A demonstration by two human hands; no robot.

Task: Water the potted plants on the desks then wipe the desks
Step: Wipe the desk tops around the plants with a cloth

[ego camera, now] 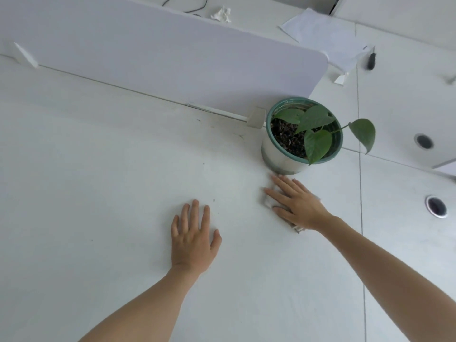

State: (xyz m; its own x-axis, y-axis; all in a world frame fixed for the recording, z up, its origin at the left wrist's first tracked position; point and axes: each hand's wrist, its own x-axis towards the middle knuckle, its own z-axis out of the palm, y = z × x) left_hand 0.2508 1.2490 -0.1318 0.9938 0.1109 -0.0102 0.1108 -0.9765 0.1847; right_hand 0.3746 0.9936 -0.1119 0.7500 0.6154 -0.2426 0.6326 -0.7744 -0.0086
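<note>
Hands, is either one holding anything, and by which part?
Nothing is gripped. The right hand presses flat on the middle of a cloth on the desk; the left hand rests flat on the desk.

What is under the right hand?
A pale cloth lies under the right hand, flat on the desk. Only its edges show beside the hand; the hand covers the rest.
</note>
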